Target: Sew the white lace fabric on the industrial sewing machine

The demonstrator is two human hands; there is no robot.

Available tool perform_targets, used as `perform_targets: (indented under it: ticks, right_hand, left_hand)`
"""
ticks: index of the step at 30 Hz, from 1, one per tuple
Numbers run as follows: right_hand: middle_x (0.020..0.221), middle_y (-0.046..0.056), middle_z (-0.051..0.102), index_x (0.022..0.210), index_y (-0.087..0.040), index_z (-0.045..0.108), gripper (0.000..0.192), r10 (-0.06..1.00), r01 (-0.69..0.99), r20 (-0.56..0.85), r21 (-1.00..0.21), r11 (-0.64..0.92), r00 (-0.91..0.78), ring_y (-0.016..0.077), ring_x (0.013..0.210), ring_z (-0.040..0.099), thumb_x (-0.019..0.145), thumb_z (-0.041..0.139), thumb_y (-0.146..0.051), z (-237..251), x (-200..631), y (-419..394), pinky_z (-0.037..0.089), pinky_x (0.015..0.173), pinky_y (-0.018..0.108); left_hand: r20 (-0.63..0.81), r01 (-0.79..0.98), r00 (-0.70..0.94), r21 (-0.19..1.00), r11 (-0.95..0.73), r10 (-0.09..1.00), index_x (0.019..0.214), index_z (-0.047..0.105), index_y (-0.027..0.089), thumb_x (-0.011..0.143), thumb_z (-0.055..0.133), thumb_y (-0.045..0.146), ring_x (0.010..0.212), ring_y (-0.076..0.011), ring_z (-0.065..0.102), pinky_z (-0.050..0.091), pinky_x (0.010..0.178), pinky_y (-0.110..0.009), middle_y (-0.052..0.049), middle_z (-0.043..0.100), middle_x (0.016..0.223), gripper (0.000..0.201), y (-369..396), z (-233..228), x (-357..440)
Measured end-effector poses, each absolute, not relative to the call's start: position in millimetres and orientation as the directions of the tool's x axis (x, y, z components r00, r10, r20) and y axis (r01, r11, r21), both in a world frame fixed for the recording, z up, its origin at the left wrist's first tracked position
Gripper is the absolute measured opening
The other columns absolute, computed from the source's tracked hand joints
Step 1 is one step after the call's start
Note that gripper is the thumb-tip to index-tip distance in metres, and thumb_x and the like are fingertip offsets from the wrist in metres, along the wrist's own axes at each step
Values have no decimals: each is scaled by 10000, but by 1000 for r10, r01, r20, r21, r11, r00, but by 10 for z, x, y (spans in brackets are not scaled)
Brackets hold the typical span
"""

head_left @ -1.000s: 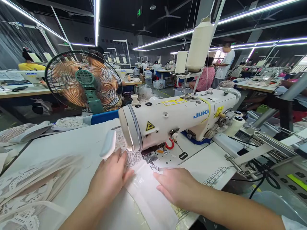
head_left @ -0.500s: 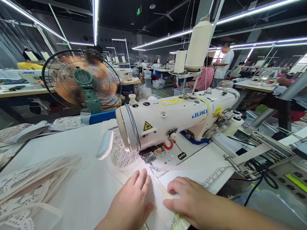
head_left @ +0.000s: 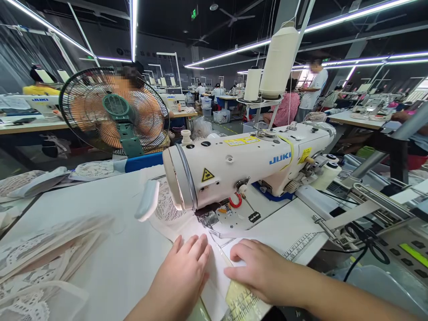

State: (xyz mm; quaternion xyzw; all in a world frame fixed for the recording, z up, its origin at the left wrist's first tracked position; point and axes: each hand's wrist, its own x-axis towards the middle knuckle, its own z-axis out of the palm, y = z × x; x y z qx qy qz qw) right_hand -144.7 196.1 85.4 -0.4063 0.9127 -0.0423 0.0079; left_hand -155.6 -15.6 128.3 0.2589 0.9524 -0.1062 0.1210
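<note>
My left hand [head_left: 183,272] lies flat on white fabric [head_left: 214,281] in front of the sewing machine, fingers stretched toward the presser foot [head_left: 209,219]. To its right, my right hand [head_left: 256,272] has curled fingers, with the thumb at a narrow pale strip [head_left: 222,254] that runs up toward the foot. What lies inside its curled fingers is partly hidden. Past the foot, a lace piece [head_left: 169,205] spreads under the head of the white JUKI sewing machine [head_left: 234,165]. Yellowish measuring tape [head_left: 244,301] shows on the table below my right hand.
Lace pieces with pale bands [head_left: 43,258] lie at the left of the table [head_left: 123,249]. A large fan [head_left: 115,111] stands behind it. Thread cones [head_left: 279,62] rise above the machine. A razor blade [head_left: 254,217] lies on the machine bed. Other people work farther back.
My left hand has shifted slightly left and lies flatter. The right thumb and index finger are a little farther apart, and more of the yellowish tape shows. The fabric has barely moved.
</note>
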Motion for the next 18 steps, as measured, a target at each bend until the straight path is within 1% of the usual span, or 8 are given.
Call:
perform_targets:
  ticks: [2, 5, 7, 11, 13, 16, 18]
  right_hand:
    - [1041, 70, 532, 1086, -239, 565, 245, -746, -746, 36, -75, 662, -665, 199, 936, 464, 861, 477, -197, 867, -1482, 1937, 366, 755, 303]
    - [945, 48, 524, 984, -222, 571, 163, -745, -746, 46, -54, 664, -666, 173, 850, 430, 858, 471, -198, 892, -1530, 1888, 316, 684, 280]
    - [883, 38, 512, 974, -223, 573, 160, -743, -744, 32, -28, 668, -668, 165, 793, 401, 855, 467, -209, 913, -1563, 1853, 276, 636, 278]
    - [811, 33, 508, 1085, -252, 587, 258, -736, -736, -32, 9, 677, -677, 164, 699, 350, 879, 431, -262, 942, -1635, 1796, 203, 566, 289]
    - [802, 32, 522, 1142, -266, 581, 302, -727, -729, -56, 13, 684, -684, 162, 663, 337, 887, 421, -284, 952, -1673, 1772, 175, 541, 294]
    - [806, 30, 556, 1200, -281, 557, 346, -709, -712, -79, 16, 702, -701, 160, 633, 365, 874, 438, -287, 991, -1718, 1730, 155, 514, 293]
    - [825, 32, 586, 1229, -284, 538, 375, -685, -692, -129, 20, 721, -717, 160, 624, 414, 861, 462, -278, 1048, -1735, 1692, 161, 501, 288]
  left_hand:
    - [-286, 525, -832, -131, 841, 475, 1372, 481, 169, 897, 400, 133, 1378, -268, 339, 222, 1172, -545, -71, 372, 1486, 483, -139, 1307, -1535]
    - [-262, 546, -821, -102, 832, 507, 1346, 513, 167, 893, 464, 181, 1361, -284, 363, 226, 1166, -565, -75, 407, 1467, 456, -128, 1310, -1507]
    - [-247, 552, -818, -86, 829, 519, 1333, 528, 175, 889, 499, 215, 1350, -294, 377, 220, 1164, -579, -73, 426, 1457, 447, -129, 1301, -1494]
    - [-266, 560, -806, -56, 826, 529, 1319, 545, 184, 869, 543, 234, 1337, -308, 393, 220, 1158, -595, -74, 456, 1440, 453, -137, 1282, -1490]
    - [-244, 568, -806, -62, 821, 540, 1308, 555, 176, 866, 549, 230, 1324, -304, 409, 231, 1158, -588, -77, 479, 1423, 445, -144, 1273, -1502]
    - [-240, 568, -807, -65, 821, 539, 1313, 548, 176, 880, 536, 252, 1315, -300, 421, 238, 1157, -585, -81, 487, 1417, 440, -157, 1261, -1535]
    - [-250, 563, -807, -54, 825, 535, 1321, 540, 178, 883, 530, 271, 1319, -304, 417, 249, 1152, -586, -84, 480, 1422, 448, -165, 1258, -1556]
